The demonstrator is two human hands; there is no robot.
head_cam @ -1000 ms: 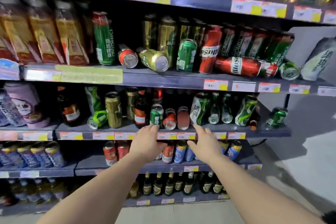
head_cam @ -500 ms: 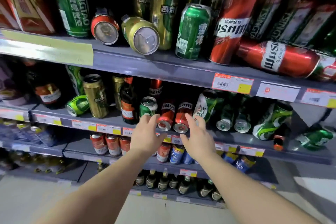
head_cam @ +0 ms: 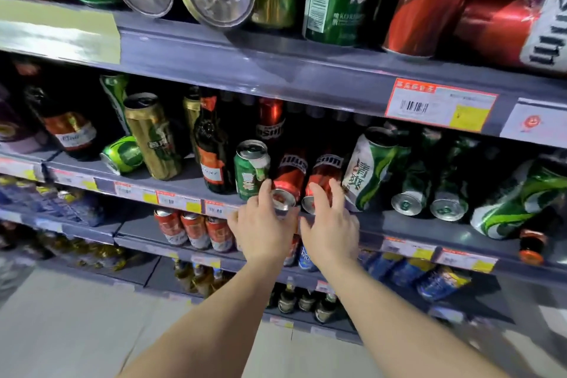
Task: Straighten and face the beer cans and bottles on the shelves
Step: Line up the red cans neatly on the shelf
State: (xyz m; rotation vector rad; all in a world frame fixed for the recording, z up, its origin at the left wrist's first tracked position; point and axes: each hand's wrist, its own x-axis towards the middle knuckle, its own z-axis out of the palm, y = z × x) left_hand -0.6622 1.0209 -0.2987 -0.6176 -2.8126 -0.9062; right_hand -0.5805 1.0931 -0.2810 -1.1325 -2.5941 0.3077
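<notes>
Two red cans, tipped bases-out at the middle shelf's [head_cam: 171, 181] front edge: left hand [head_cam: 264, 232] touches the left red can [head_cam: 288, 181], right hand [head_cam: 333, 232] the right red can [head_cam: 325, 175], fingers loosely spread; lettering only partly legible.

At frame centre, two tipped cans [head_cam: 291, 173] are red with black bands and white lettering. Left of them, a short can [head_cam: 250, 172] is green; a tall can [head_cam: 153, 138] is gold with a green emblem. At right, a leaning can [head_cam: 371, 169] is white with green swirls. The shelf edge [head_cam: 276, 70] is grey-blue, its price tag [head_cam: 440, 107] white, orange-bordered, with a yellow patch.
</notes>
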